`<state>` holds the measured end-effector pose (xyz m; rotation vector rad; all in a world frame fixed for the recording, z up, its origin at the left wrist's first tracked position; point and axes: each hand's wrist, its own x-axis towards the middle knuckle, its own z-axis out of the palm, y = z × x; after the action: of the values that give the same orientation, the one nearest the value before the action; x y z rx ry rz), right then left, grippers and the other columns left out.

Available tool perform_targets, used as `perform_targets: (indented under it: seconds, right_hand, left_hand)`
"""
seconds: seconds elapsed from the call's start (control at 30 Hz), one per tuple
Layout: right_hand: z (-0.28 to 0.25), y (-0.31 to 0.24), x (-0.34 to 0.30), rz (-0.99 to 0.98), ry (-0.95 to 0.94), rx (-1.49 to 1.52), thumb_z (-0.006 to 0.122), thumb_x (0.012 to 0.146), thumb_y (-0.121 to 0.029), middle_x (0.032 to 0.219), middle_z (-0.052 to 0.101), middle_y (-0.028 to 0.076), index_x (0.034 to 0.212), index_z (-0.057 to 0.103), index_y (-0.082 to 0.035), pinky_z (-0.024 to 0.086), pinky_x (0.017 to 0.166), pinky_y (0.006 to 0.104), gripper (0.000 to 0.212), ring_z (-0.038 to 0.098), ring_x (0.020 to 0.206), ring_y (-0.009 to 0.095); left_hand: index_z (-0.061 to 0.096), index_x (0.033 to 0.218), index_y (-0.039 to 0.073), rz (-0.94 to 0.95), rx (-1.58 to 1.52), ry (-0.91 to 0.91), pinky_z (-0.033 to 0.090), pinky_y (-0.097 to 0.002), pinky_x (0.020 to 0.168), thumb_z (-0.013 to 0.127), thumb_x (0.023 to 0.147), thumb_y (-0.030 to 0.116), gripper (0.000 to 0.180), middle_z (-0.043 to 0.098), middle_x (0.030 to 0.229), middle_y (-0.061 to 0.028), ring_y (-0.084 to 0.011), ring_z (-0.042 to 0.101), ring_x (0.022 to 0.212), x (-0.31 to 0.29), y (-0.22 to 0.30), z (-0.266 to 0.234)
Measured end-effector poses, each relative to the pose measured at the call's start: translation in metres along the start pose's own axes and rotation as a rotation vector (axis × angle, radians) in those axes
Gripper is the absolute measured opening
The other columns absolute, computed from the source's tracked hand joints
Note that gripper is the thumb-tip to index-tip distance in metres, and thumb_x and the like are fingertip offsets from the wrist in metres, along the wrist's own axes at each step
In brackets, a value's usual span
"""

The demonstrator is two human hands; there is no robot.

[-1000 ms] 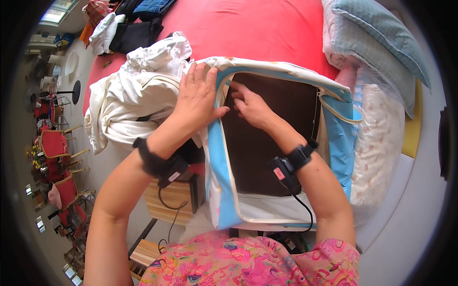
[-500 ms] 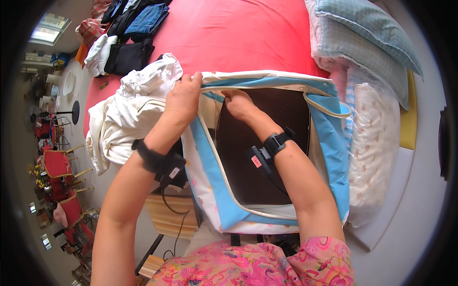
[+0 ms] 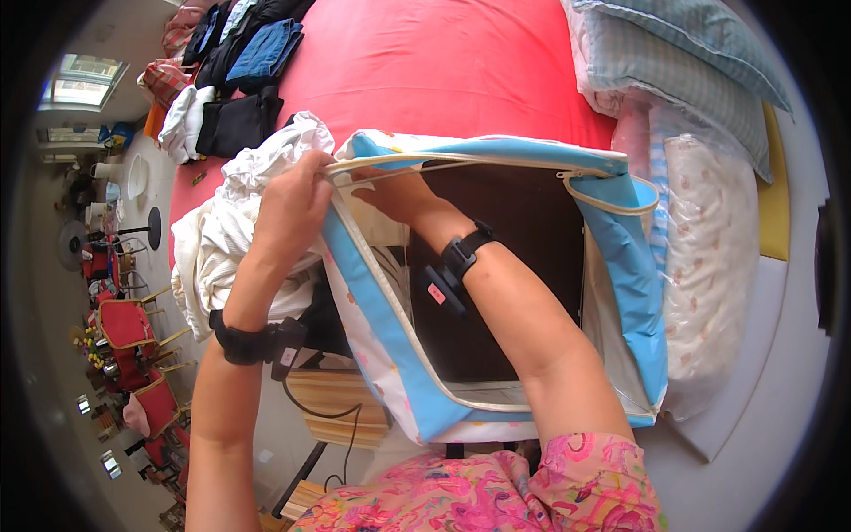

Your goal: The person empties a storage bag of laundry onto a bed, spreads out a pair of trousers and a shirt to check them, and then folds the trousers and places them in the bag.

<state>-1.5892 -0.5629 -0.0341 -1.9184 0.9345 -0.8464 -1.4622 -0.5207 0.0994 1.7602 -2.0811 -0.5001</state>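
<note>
A blue and white fabric storage bag [image 3: 381,315] stands open-topped in front of me, its zipped rim facing up and a dark brown panel [image 3: 496,266] lying inside. At the far left corner, my left hand [image 3: 292,202] is closed on the rim and pulls that corner outward. My right hand [image 3: 390,197] reaches inside the bag, by the same corner; the fabric rim partly covers it and its fingers are mostly hidden. Both wrists wear black straps with small devices. The lid part of the bag [image 3: 612,199] is bunched along the right side.
Crumpled white clothes [image 3: 230,226] lie left of the bag on a red bedsheet [image 3: 443,71]. Folded jeans [image 3: 266,55] and black clothes [image 3: 239,124] are farther back. Pillows [image 3: 683,80] and a plastic-wrapped bedding roll [image 3: 705,239] stand right. A wooden stool [image 3: 332,403] is below.
My left hand has moved left and nearer, drawing the bag's corner outward. My right hand has shifted left inside the bag, toward that corner.
</note>
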Motion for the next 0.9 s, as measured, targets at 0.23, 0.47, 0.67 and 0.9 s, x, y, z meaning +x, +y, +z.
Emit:
perform_targets:
  seconds: [0.23, 0.47, 0.67, 0.9]
  right_hand:
    - [0.007, -0.007, 0.001, -0.163, 0.236, 0.219, 0.063, 0.073, -0.009, 0.079, 0.055, 0.009, 0.082, 0.053, -0.006, 0.038, 0.076, 0.0385, 0.013, 0.052, 0.079, 0.029]
    - [-0.006, -0.028, -0.004, -0.087, 0.247, 0.457, 0.062, 0.08, -0.009, 0.084, 0.057, 0.009, 0.093, 0.053, -0.002, 0.043, 0.067, 0.0339, 0.018, 0.054, 0.078, 0.021]
    - [-0.026, -0.039, -0.018, -0.069, 0.131, 0.522, 0.061, 0.081, -0.01, 0.087, 0.058, 0.011, 0.099, 0.053, -0.001, 0.044, 0.071, 0.0323, 0.021, 0.055, 0.081, 0.021]
    - [-0.062, -0.052, -0.018, 0.17, 0.163, 0.212, 0.056, 0.082, -0.017, 0.085, 0.062, 0.018, 0.097, 0.057, 0.002, 0.046, 0.069, 0.0373, 0.024, 0.06, 0.079, 0.031]
  left_hand:
    - [0.052, 0.1, 0.002, 0.084, -0.01, 0.072, 0.042, -0.0259, 0.057, 0.046, 0.083, -0.001, 0.018, 0.052, 0.067, -0.0104, -0.0144, 0.05, 0.059, -0.011, 0.012, -0.001]
    - [0.053, 0.099, 0.004, 0.006, -0.059, 0.034, 0.045, -0.0337, 0.059, 0.049, 0.082, 0.002, 0.018, 0.056, 0.07, -0.0162, -0.0288, 0.059, 0.064, -0.01, 0.027, -0.008]
    - [0.054, 0.1, 0.004, 0.137, -0.074, 0.06, 0.046, -0.031, 0.062, 0.052, 0.082, 0.004, 0.018, 0.059, 0.074, -0.0148, -0.0252, 0.061, 0.068, -0.006, 0.029, -0.008]
    - [0.036, 0.129, 0.007, -0.081, -0.5, 0.017, 0.036, -0.0395, 0.097, 0.062, 0.082, 0.015, 0.054, 0.039, 0.127, -0.0119, -0.0243, 0.041, 0.118, -0.018, 0.021, 0.002]
